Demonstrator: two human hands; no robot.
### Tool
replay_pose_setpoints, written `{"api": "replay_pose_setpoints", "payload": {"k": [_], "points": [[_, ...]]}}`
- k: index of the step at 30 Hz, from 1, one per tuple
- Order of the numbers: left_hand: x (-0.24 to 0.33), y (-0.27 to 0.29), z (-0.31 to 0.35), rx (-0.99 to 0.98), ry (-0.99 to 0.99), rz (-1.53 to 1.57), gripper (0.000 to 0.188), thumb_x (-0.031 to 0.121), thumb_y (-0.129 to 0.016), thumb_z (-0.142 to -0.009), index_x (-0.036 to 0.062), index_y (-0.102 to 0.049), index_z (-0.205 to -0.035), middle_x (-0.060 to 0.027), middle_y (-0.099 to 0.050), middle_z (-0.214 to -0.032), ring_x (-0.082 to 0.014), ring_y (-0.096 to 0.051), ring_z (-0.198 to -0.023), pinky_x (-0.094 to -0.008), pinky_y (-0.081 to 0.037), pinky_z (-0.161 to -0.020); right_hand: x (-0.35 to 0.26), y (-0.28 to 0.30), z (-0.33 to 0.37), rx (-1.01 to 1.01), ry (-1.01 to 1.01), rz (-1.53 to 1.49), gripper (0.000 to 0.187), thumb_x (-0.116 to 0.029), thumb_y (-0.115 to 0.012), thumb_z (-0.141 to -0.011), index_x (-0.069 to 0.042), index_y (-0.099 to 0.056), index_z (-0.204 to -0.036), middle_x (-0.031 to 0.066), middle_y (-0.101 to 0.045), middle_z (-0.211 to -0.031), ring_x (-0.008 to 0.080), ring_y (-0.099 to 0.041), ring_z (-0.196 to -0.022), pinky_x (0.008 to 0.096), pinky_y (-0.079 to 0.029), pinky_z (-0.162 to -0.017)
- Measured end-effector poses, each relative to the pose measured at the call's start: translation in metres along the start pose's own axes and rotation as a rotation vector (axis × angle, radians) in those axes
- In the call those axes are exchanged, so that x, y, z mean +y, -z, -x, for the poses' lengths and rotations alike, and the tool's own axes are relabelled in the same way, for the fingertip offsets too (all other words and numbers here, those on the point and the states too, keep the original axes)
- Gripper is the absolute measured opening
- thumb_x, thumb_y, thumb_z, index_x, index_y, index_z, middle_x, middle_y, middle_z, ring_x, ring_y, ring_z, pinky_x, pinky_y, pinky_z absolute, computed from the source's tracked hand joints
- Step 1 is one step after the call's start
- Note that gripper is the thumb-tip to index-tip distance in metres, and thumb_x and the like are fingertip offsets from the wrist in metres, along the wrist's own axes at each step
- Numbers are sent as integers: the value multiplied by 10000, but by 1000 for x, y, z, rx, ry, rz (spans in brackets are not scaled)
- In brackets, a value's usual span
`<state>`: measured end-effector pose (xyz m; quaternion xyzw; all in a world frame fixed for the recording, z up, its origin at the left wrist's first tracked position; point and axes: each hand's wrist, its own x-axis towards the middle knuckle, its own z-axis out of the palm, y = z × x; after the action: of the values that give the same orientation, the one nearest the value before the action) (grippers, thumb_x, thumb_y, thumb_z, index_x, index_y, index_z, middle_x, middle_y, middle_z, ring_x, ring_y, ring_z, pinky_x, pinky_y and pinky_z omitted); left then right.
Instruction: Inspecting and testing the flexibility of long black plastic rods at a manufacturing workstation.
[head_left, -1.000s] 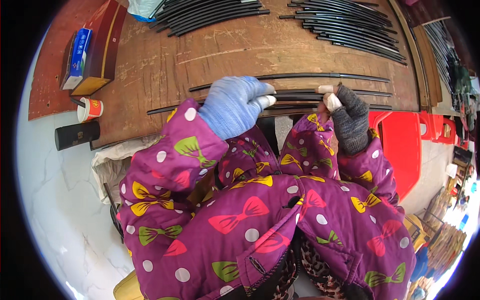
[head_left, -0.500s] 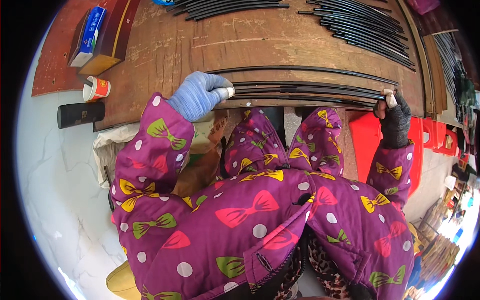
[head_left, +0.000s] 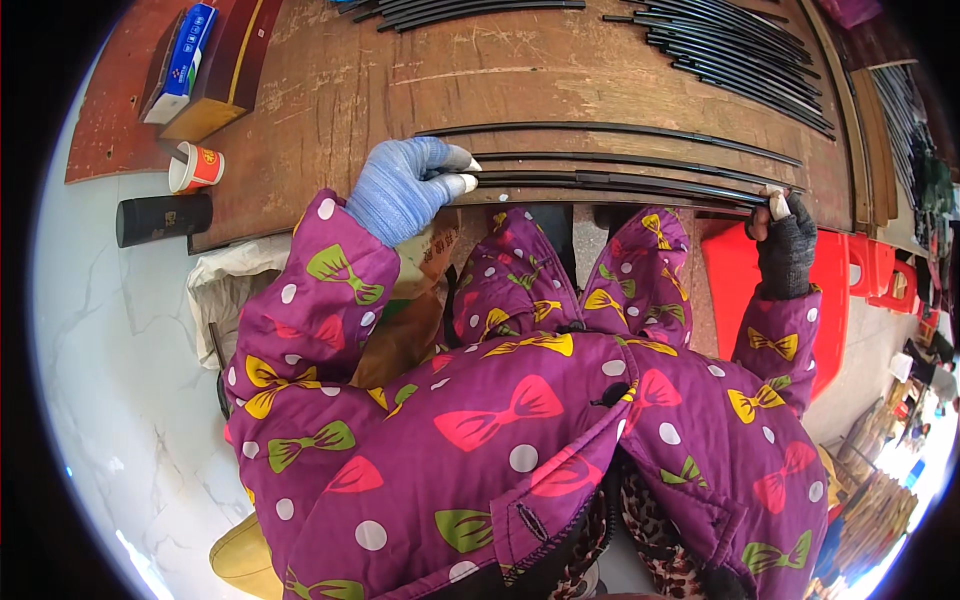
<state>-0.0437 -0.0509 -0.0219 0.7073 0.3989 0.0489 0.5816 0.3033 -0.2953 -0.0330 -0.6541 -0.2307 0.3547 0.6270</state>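
My left hand, in a light blue knit glove with white fingertips, pinches the left ends of a few thin black rods at the table's near edge. The right ends of those rods are in my right hand, which wears a dark fingerless glove and has a white wrap on one finger. Its fingers are closed and partly hidden. Another black rod runs just beyond the held ones, close to my left fingertips. Farther off, a loose black rod lies on the brown wooden table.
More black rods lie in a pile at the far right and a bundle at the far middle. At left are a blue-and-white box, a dark red box, a paper cup and a black case. A red stool stands right.
My left thumb and forefinger have parted a little and shifted slightly right. The held rods look closer together, with one rod now apart on their far side. My right hand has barely moved.
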Motion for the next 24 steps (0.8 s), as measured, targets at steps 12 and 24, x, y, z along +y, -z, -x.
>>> {"api": "replay_pose_setpoints", "payload": {"k": [12, 24], "points": [[-8, 18, 6, 54, 64, -61, 189, 99, -639, -723, -15, -644, -873, -78, -644, -746, -100, -568, -641, -232, -447, -585, 1, 46, -8, 51, 51, -88, 164, -135, -496, -849, 2, -547, -923, 33, -475, -592, 107, -402, -486, 242, -336, -474], [-32, 27, -1, 184, -5, -171, 133, 60, -638, -720, 3, -647, -840, -19, -574, -709, -87, -541, -645, -209, -419, -583, -4, 145, -42, 345, -171, 333, 173, -116, -521, -829, 18, -572, -927, 75, -576, -660, 164, -532, -565, 280, -414, -513]]}}
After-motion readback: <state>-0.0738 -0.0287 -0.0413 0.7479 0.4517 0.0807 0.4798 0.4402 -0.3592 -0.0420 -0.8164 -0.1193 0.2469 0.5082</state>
